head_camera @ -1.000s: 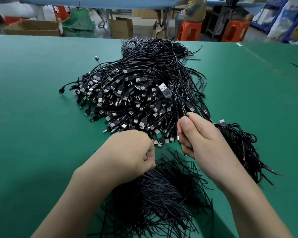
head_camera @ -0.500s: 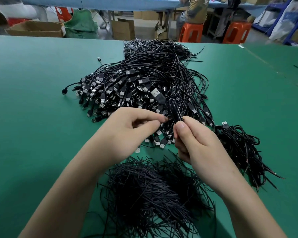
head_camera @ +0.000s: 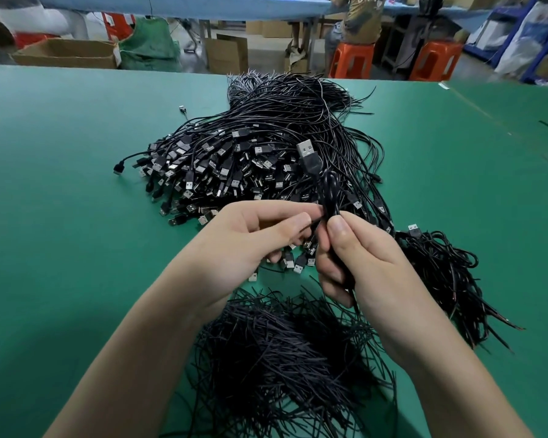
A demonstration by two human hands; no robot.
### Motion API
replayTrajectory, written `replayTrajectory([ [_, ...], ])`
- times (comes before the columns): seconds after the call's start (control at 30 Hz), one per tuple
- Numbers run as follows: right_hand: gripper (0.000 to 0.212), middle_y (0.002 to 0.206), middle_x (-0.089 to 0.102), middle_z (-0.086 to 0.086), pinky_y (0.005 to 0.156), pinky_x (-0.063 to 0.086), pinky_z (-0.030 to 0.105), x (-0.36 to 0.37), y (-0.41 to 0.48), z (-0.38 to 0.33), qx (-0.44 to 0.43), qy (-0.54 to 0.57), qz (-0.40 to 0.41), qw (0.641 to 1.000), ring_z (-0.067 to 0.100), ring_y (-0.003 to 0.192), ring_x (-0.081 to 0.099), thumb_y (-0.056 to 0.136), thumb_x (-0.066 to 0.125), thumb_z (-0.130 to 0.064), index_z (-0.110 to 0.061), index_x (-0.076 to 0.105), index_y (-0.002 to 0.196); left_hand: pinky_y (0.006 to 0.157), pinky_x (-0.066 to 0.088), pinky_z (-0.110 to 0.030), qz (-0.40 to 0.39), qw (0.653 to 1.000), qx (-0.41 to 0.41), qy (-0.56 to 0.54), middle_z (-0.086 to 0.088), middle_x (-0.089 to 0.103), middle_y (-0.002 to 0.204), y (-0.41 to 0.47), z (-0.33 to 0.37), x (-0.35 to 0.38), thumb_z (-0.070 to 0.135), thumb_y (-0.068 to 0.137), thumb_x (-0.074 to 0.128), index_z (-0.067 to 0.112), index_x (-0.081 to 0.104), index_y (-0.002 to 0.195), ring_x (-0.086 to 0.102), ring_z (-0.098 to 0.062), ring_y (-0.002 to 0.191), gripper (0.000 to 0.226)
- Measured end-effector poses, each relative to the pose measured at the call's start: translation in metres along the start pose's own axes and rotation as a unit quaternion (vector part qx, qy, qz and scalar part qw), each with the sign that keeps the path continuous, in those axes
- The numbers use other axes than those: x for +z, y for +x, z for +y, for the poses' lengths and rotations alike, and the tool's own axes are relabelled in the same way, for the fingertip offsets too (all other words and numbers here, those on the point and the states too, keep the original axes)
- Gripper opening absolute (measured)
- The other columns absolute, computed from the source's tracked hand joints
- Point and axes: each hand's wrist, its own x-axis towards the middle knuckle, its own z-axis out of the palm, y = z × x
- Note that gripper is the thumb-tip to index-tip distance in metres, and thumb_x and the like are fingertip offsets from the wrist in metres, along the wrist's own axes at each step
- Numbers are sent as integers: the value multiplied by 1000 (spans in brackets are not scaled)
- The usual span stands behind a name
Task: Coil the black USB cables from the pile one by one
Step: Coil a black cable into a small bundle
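Coiling thin black USB cable (head_camera: 329,197), raised over black cable pile (head_camera: 234,159) on green worktop (head_camera: 60,216): clasping bundle in right hand (head_camera: 370,267) grip, pinching loose strand in left hand (head_camera: 250,245). Next likely wrapping strand round bundle.

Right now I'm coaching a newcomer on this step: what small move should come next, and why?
Probably wind the strand pinched by the left hand round the cable. The right hand grips that cable folded into a bundle, plug up, and the strand reaches it; similar bundles lie to the right.
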Motion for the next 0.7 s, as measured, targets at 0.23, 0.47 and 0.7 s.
replayTrajectory([
  [0.23,36,58,40,-4,45,29,25,3,0,-1,-17,-38,-6,999,19,55,32,108,38,-28,-9,48,78,83,54,-25,27,999,-3,-37,1,78,97,6,-17,4,33,82,81,17,81,103,69,-9,87,26],
  [0.47,37,60,44,-5,45,33,20,-6,0,0,-32,-74,-19,997,11,51,36,109,39,-26,-15,54,76,82,51,-19,24,995,28,-89,-2,74,84,8,-25,13,33,81,80,9,79,98,68,-9,83,29],
  [0.7,36,59,38,-6,44,26,18,-8,-1,-4,-23,-51,-33,998,9,50,29,102,41,-34,-11,55,79,92,49,-33,11,991,54,-119,3,70,78,9,-31,20,30,86,75,-1,75,92,67,-12,84,32],
])
